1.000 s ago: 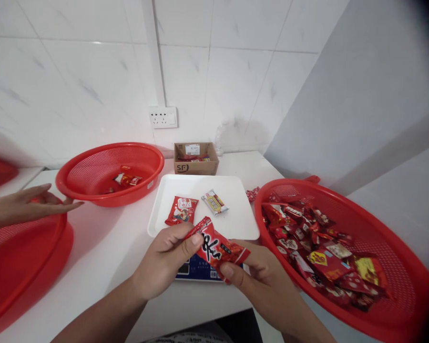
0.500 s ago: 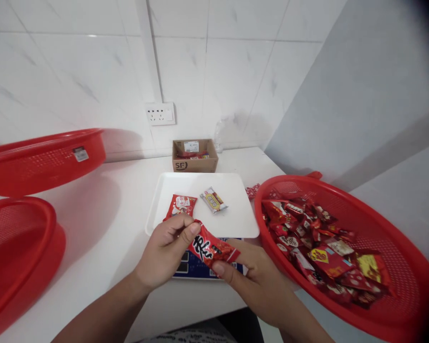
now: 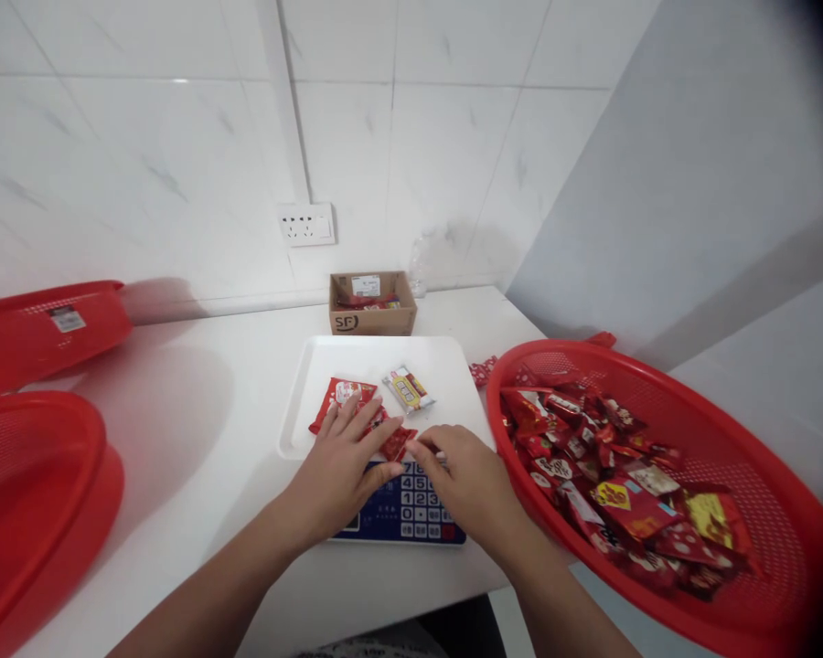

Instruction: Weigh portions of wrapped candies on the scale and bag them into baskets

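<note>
A red snack packet lies at the near edge of the white tray on top of a scale. My left hand rests over its left end with the fingers stretched out flat. My right hand pinches the packet's right end between thumb and forefinger. Farther back on the tray lie another red packet and a white-and-yellow packet. The scale's blue keypad shows between my wrists.
A large red basket full of red snack packets stands at the right. Two stacked red baskets sit at the left, with another red basket behind them. A cardboard box stands by the wall. A small red sweet lies beside the tray.
Both hands moved forward and down and laid the red packet on the tray's near edge. The red basket at the left was carried farther left by another person.
</note>
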`<state>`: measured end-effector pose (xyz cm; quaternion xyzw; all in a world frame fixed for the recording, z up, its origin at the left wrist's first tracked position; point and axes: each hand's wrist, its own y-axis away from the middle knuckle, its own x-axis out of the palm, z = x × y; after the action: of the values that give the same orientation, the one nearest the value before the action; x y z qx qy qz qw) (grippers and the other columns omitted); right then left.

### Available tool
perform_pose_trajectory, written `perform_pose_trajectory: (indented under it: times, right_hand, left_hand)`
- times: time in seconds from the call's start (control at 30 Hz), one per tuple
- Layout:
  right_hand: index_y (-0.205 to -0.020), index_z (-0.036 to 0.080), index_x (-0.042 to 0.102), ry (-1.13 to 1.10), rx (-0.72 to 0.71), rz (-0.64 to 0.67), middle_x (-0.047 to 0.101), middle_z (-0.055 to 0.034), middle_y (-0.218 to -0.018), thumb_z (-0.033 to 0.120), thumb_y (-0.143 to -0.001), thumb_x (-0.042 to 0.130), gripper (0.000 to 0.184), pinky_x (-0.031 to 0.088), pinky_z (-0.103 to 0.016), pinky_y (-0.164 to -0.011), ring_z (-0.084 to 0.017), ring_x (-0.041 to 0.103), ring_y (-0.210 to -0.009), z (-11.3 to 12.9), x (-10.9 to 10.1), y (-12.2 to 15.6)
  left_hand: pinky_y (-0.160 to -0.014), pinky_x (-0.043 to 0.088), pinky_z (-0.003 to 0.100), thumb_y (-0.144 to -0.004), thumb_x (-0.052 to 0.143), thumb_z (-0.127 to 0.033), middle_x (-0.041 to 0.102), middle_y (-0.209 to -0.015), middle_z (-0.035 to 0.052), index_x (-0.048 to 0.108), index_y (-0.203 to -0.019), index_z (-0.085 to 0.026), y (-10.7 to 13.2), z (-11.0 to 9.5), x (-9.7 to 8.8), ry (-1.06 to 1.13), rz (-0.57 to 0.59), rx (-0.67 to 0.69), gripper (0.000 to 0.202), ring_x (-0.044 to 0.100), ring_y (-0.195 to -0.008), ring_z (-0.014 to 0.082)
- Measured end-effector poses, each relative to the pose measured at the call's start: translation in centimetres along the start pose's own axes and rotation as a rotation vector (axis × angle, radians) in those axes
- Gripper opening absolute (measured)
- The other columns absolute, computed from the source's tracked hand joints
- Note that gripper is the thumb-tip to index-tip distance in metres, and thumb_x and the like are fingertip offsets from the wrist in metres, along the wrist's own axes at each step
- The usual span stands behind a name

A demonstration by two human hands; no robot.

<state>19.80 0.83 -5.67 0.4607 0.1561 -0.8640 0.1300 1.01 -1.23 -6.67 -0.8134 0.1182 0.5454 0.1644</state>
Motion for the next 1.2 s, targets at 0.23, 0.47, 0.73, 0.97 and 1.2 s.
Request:
perform_pose_trajectory:
  times: [0.23,0.47,0.73,0.97,1.2]
  right_hand:
    - [-0.122,0.013,0.057,0.068,-0.028,-0.106,0.053,-0.0149,-0.131,0.026,-0.092,0.04,0.037,0.038,-0.045,-0.103,-0.029,0.044,-0.125,-1.7,1.5,-2.2]
    - [-0.129,0.012,0.052,0.007,-0.062,-0.001,0.045,-0.0164,-0.139,0.025,-0.093,0.034,0.042,0.035,-0.046,-0.107,-0.028,0.04,-0.13,-1.1,2.8,-3.4]
    - [-0.127,0.014,0.053,-0.148,-0.081,0.086,0.051,-0.014,-0.135,0.034,-0.093,0.039,0.042,0.037,-0.044,-0.106,-0.023,0.046,-0.126,0.1,0.1,-1.0]
    - [-0.125,0.018,0.055,-0.049,0.097,-0.072,0.05,-0.0123,-0.138,0.04,-0.089,0.039,0.045,0.034,-0.051,-0.107,-0.027,0.044,-0.128,-4.4,-4.4,3.3]
    - [-0.129,0.02,0.054,0.115,0.389,0.211,0.054,-0.0094,-0.134,0.043,-0.086,0.039,0.051,0.038,-0.049,-0.104,-0.031,0.049,-0.124,-12.1,-6.2,7.1]
  left_hand:
    - [-0.106,0.021,0.064,-0.091,0.044,-0.047,0.035,-0.147,0.0055,0.038,-0.138,-0.035,-0.1,0.2,0.4,-0.075,0.095,-0.008,0.048,0.022,-0.137,0.0366]
    - [-0.107,0.023,0.061,-0.093,0.045,-0.037,0.036,-0.147,0.0064,0.041,-0.136,-0.031,-0.2,0.6,0.0,-0.092,0.135,-0.016,0.044,0.024,-0.137,0.0339]
    - [-0.107,0.025,0.06,-0.091,0.049,-0.029,0.042,-0.143,0.0104,0.043,-0.133,-0.027,-0.1,0.8,0.1,-0.019,0.033,-0.009,0.043,0.032,-0.134,0.03]
    - [-0.107,0.024,0.061,-0.092,0.044,-0.024,0.047,-0.139,0.0069,0.05,-0.127,-0.026,0.8,1.3,-0.5,0.02,-0.002,-0.012,0.036,0.032,-0.134,0.0288]
    - [-0.104,0.028,0.062,-0.092,0.039,-0.02,0.053,-0.133,0.0053,0.055,-0.121,-0.027,1.0,2.2,-0.5,-0.006,-0.038,0.001,0.034,0.038,-0.13,0.0292]
